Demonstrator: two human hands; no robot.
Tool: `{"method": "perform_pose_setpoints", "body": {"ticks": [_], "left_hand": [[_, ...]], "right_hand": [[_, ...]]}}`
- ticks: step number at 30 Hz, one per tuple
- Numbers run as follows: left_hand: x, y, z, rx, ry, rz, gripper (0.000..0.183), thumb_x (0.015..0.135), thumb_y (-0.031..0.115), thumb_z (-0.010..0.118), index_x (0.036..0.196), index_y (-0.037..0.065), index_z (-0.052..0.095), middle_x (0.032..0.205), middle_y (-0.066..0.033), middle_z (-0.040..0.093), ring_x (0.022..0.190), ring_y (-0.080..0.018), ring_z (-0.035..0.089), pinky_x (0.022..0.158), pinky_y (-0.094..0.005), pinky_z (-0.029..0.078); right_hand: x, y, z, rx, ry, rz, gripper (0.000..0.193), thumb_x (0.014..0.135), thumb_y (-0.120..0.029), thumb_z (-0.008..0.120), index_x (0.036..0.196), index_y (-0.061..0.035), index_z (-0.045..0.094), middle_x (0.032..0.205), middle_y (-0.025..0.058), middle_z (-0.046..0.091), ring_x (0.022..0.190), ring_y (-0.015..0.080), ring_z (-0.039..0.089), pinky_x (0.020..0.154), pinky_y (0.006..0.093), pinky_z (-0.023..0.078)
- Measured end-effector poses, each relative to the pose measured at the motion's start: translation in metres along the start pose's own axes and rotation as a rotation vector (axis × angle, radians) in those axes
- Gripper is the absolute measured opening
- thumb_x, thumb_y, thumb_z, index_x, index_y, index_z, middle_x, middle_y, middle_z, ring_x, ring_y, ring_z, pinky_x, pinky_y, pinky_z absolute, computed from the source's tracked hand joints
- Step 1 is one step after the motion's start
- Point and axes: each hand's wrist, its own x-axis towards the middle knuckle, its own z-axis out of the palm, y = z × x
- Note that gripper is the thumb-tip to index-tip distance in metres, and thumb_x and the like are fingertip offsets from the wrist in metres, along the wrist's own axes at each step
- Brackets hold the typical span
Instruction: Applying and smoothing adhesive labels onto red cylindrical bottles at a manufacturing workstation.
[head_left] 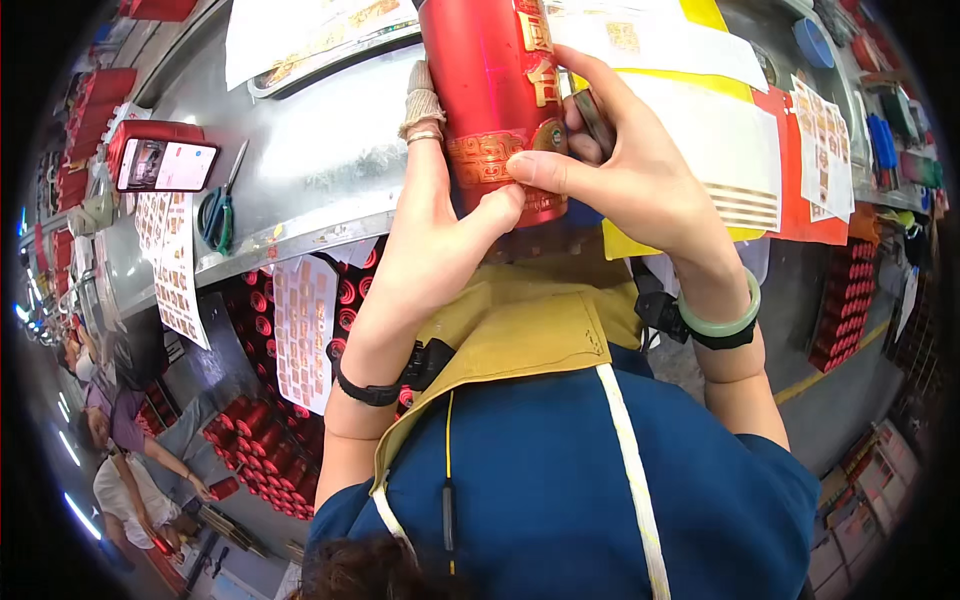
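Observation:
A glossy red cylindrical bottle [480, 75] with raised gold characters and a gold patterned band [485, 155] near its lower end is between my hands at the top centre. My left hand [440, 190] is closed along its left side, one finger wrapped in a pale fabric cover and the thumb near the base. From the right, my right hand [640, 170] grips it, the thumb pressing on the band beside a small dark round emblem [549, 137]. A dark, narrow thing [594, 120] shows among the right fingers; its kind is unclear. The bottle's top is cut off by the frame.
On the metal bench [330, 150] lie dark-handled scissors [215, 215], a lit phone [165, 163] against a red box, sticker sheets [170, 265] and white papers [730, 150] over yellow and red sheets. Stacked red cylinders [265, 455] stand below. Other people [140, 490] work at lower left.

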Motion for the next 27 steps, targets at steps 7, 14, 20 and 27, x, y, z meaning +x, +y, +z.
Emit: {"method": "perform_pose_setpoints", "body": {"ticks": [7,14,20,27], "left_hand": [[-0.003,0.006,0.002,-0.018,-0.012,-0.030,0.086,0.090,-0.002,0.059,0.161,-0.002,0.008,0.151,-0.0173,0.041,0.136,-0.0225,0.049,0.112,-0.0381,0.045],[-0.004,0.003,0.002,-0.020,-0.004,-0.020,0.088,0.089,0.001,0.059,0.163,0.000,0.011,0.158,-0.0180,0.036,0.144,-0.0279,0.043,0.119,-0.0420,0.035],[-0.008,0.014,0.005,-0.061,0.011,-0.033,0.094,0.088,0.003,0.069,0.163,-0.001,0.011,0.158,-0.0189,0.035,0.145,-0.0296,0.042,0.119,-0.0433,0.036],[-0.021,-0.022,0.003,0.765,0.314,0.498,0.099,0.066,0.013,0.095,0.150,0.002,0.045,0.158,-0.0233,0.036,0.134,-0.0411,0.051,0.109,-0.0466,0.046]], "right_hand": [[-0.001,0.000,0.000,0.005,0.005,0.002,0.099,0.079,-0.026,0.088,0.153,0.0088,0.032,0.117,0.0163,0.062,0.098,0.0164,0.058,0.084,0.0300,0.054],[-0.002,0.007,0.005,0.015,0.077,-0.041,0.092,0.079,-0.021,0.090,0.154,-0.0003,0.040,0.097,-0.0010,0.044,0.082,0.0071,0.041,0.073,0.0204,0.040],[0.000,0.011,0.006,0.101,0.064,-0.081,0.093,0.079,-0.020,0.091,0.153,0.0006,0.039,0.098,-0.0005,0.044,0.085,0.0080,0.043,0.075,0.0211,0.042],[0.001,0.008,0.001,0.005,0.015,-0.073,0.098,0.080,-0.025,0.087,0.152,0.0106,0.031,0.126,0.0205,0.065,0.100,0.0201,0.067,0.083,0.0319,0.056]]}}
